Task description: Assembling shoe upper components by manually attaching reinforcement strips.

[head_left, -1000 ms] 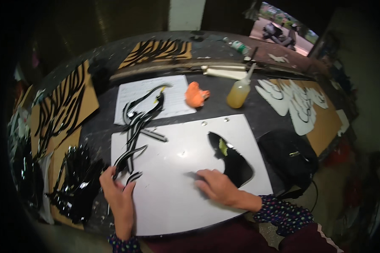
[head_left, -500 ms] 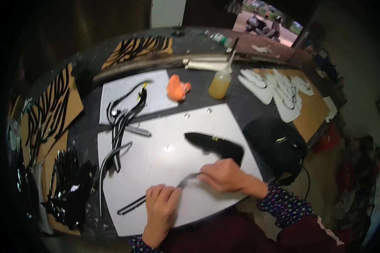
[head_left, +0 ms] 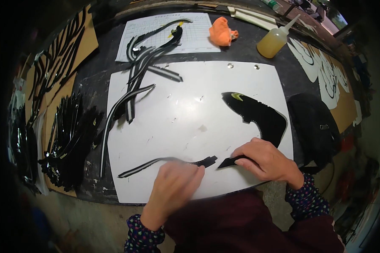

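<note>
My left hand (head_left: 177, 183), slightly blurred, pinches a narrow black strip with a grey stripe (head_left: 141, 168) over the white board (head_left: 190, 114). The strip's black end (head_left: 207, 161) sticks out past my fingertips. My right hand (head_left: 264, 158) grips a curved black piece (head_left: 261, 116), which looks like a shoe upper, with fingers on top and thumb at the near side. The pointed end of that piece (head_left: 226, 163) faces the strip's end, a small gap between them. A yellowish-green mark (head_left: 237, 97) shows at the piece's far tip. My right hand hides part of its bend.
More striped strips (head_left: 135, 88) lie crossed over the board's left edge and a printed sheet (head_left: 200, 42). Beyond are an orange crumpled cloth (head_left: 221, 32) and a nozzle bottle of yellow liquid (head_left: 271, 43). Black pieces (head_left: 69, 143) pile up at left; white cutouts (head_left: 325, 76) and a black bag (head_left: 312, 126) are at right.
My right hand has let go of the strip and taken hold of the curved black piece. My left hand now holds the strip near its right end. The view has tilted downward.
</note>
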Demonstrator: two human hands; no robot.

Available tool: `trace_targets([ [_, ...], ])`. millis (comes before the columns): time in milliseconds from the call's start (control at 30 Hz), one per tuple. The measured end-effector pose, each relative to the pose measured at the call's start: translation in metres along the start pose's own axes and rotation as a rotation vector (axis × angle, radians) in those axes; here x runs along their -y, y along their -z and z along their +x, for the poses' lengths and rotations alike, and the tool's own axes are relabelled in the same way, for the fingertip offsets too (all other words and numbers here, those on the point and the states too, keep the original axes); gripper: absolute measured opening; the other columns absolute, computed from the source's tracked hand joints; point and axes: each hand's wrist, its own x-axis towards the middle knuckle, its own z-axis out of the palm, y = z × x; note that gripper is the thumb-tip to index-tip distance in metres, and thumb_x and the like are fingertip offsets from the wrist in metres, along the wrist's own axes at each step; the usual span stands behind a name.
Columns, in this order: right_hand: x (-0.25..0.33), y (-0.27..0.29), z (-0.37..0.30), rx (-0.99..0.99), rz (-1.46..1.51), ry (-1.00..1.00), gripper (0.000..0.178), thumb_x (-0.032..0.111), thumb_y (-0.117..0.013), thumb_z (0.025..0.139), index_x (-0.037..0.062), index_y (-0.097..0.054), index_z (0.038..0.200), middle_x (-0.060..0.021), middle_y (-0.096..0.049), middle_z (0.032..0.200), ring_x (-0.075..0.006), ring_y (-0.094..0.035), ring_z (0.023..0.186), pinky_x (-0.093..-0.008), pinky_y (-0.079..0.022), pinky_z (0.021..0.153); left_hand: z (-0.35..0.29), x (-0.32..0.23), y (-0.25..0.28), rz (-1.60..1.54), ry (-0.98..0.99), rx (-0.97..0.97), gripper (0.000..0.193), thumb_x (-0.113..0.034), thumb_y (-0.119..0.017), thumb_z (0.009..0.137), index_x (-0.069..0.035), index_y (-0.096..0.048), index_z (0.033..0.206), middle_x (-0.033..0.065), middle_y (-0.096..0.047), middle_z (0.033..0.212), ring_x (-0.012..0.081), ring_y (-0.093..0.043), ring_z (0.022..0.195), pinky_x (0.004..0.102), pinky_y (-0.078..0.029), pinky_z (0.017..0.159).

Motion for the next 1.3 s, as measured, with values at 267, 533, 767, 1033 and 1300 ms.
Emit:
trace_targets([
  [267,0.007,0.000,0.009,0.093,0.057,0.038,0.015,0.017,-0.065,0.092,0.0031,-0.066,0.096,-0.0101,-0.066,0.078,-0.0249,-0.055,0.061,-0.0332,-0.045,0.066,-0.007,0.013,0.009,-0.043,-0.020,0.032,0.041,-0.004,-0.064,0.076,-0.008,-0.067,0.117,0.0019,-0.058,0.102,0.0186,-0.058,0.087,0.0368,-0.046,0.083],
  [533,-0.009,-0.011,-0.012,-0.311,0.696,-0.282,0.012,0.011,-0.063,0.094,-0.0008,-0.063,0.095,0.0022,-0.060,0.075,-0.0020,-0.048,0.064,-0.0192,-0.037,0.059,0.042,-0.007,0.009,-0.045,0.127,-0.178,0.055,0.009,-0.060,0.073,0.002,-0.061,0.127,0.0151,-0.054,0.100,0.0276,-0.057,0.086,0.0340,-0.050,0.070],
  [767,-0.012,-0.022,-0.020,-0.474,0.768,-0.241,0.013,0.013,-0.062,0.095,-0.0002,-0.061,0.097,0.0031,-0.057,0.076,-0.0019,-0.046,0.067,-0.0178,-0.034,0.061,0.085,-0.014,0.063,-0.103,0.194,-0.368,0.055,0.017,-0.060,0.075,-0.006,-0.066,0.124,0.0140,-0.056,0.105,0.0254,-0.059,0.088,0.0324,-0.052,0.074],
  [1033,-0.013,-0.026,-0.017,-0.570,0.779,-0.133,0.012,0.011,-0.055,0.098,-0.0007,-0.058,0.098,-0.0024,-0.055,0.072,-0.0062,-0.045,0.058,-0.0207,-0.034,0.054,0.090,0.019,0.066,0.323,0.382,-0.285,0.024,0.010,-0.058,0.079,0.003,-0.067,0.100,0.0177,-0.057,0.101,0.0313,-0.060,0.092,0.0372,-0.052,0.079],
  [1300,-0.011,-0.024,-0.019,-0.539,0.727,-0.183,0.011,0.012,-0.064,0.096,0.0012,-0.063,0.098,0.0056,-0.056,0.075,-0.0004,-0.046,0.066,-0.0171,-0.035,0.059,0.061,0.044,0.025,0.006,-0.061,0.061,0.022,-0.002,-0.067,0.081,-0.005,-0.062,0.102,0.0124,-0.060,0.112,0.0308,-0.058,0.102,0.0384,-0.048,0.089],
])
